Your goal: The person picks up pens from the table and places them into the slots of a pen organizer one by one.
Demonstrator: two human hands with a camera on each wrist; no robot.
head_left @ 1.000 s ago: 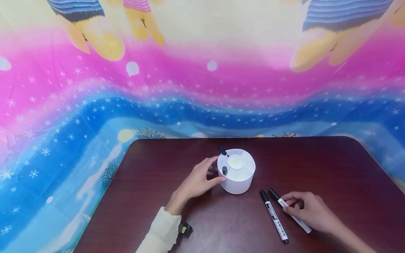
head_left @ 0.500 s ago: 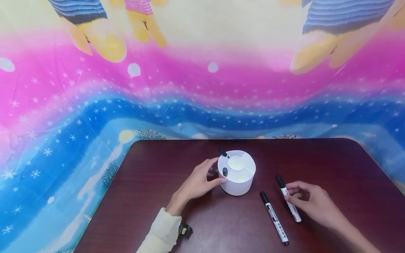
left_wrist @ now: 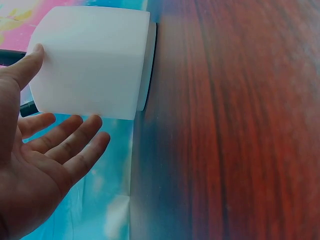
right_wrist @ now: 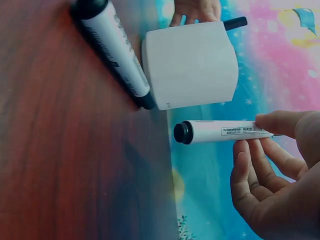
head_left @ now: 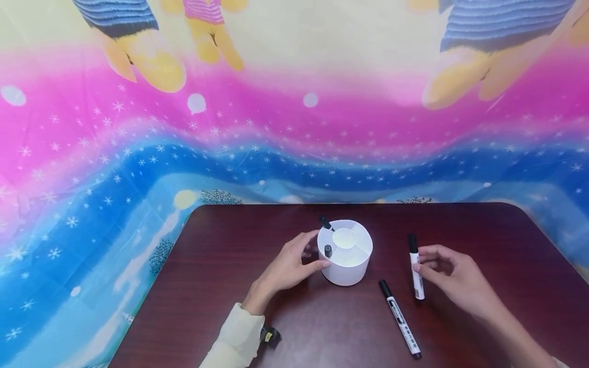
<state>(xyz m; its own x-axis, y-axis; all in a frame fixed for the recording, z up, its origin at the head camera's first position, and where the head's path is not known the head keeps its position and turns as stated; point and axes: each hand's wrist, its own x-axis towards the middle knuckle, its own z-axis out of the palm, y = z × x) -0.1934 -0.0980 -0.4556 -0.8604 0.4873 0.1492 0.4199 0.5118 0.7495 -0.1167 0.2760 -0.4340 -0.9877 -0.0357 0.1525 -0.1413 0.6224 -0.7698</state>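
Note:
A round white divided pen holder (head_left: 347, 273) stands on the table, with the black caps of two markers (head_left: 327, 250) showing above its left compartments. At its left side, my left hand (head_left: 290, 263) rests its thumb on the wall. The other fingers are extended and spread in the left wrist view, their tips close to the holder. To the right, my right hand (head_left: 460, 276) pinches a white marker (head_left: 416, 276) between thumb and fingers. This marker is held nearly upright, black cap uppermost, raised off the table. A second marker (head_left: 401, 322) lies on the table between the hands.
The dark red-brown table (head_left: 221, 245) has rounded far corners. Behind it hangs a colourful cloth (head_left: 276, 117) patterned with snowflakes. Beside the left cuff is a small black object (head_left: 270, 336) with a yellow mark.
My right hand has lifted its marker off the table, moved it away from me and tilted it more upright. The left hand and holder have stayed put.

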